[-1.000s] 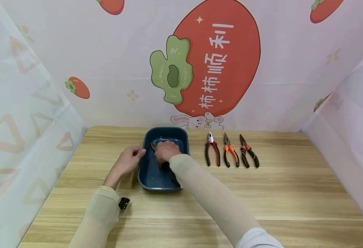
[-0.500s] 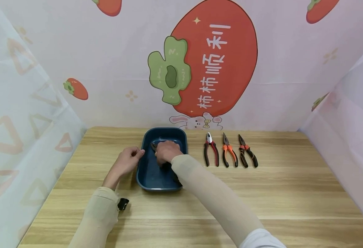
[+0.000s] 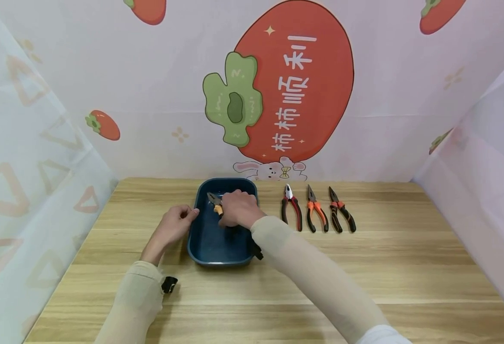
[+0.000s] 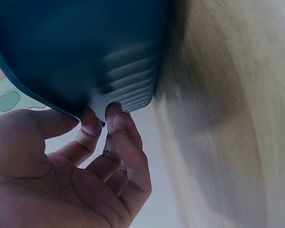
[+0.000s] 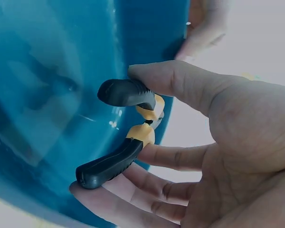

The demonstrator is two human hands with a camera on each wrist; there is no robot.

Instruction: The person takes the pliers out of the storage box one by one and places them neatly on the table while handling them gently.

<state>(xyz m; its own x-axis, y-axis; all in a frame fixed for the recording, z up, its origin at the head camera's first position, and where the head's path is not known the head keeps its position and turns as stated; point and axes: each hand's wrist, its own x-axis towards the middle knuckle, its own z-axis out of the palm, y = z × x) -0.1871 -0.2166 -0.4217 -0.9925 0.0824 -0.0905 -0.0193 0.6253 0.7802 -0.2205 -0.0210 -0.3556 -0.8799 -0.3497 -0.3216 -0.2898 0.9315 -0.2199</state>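
Pliers with black and yellow handles [image 5: 115,164] are in my right hand [image 3: 241,210], over the inside of the blue tray [image 3: 221,253]. In the right wrist view the handles stand apart, the thumb on one and the fingers along the other. The grey head of the pliers [image 3: 212,198] points to the far left of the tray in the head view; the hand hides most of the handles there. My left hand [image 3: 174,225] pinches the tray's left rim between thumb and fingers, as the left wrist view shows at the rim [image 4: 61,111].
Right of the tray, three pliers lie in a row on the wooden table [image 3: 363,286]: red-and-black pliers [image 3: 295,210], orange-handled long-nose pliers [image 3: 316,208] and black-and-red long-nose pliers [image 3: 342,210]. A printed cloth wall [image 3: 161,86] stands behind the table.
My right hand has shifted a little to the right and up with the pliers, so more of their head and yellow part shows. My left hand keeps its place on the rim.
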